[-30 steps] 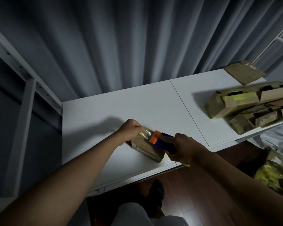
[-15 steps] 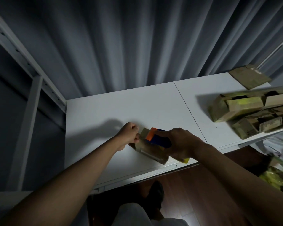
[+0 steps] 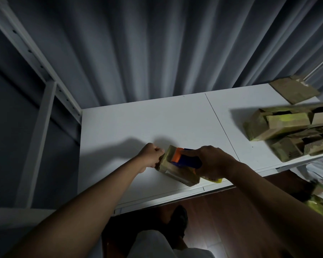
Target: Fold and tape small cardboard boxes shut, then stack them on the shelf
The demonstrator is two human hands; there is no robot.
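step: taping | small brown cardboard box (image 3: 177,169) near white table's (image 3: 138,127) front edge | left hand (image 3: 151,154) fingers curled against box's far end | right hand (image 3: 212,162) grips orange-blue tape dispenser (image 3: 183,158) atop box | advice: brace box, press flat, pull straight.

Both forearms are bare to the edge of the picture, with no sleeves, and the left hand (image 3: 151,154) and right hand (image 3: 212,162) wear no gloves. Light trousers (image 3: 153,243) cover the knee below. A dark shoe (image 3: 179,218) shows on the wooden floor.

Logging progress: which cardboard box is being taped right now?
The small cardboard box under the tape dispenser, between both hands; the others sit piled at right.
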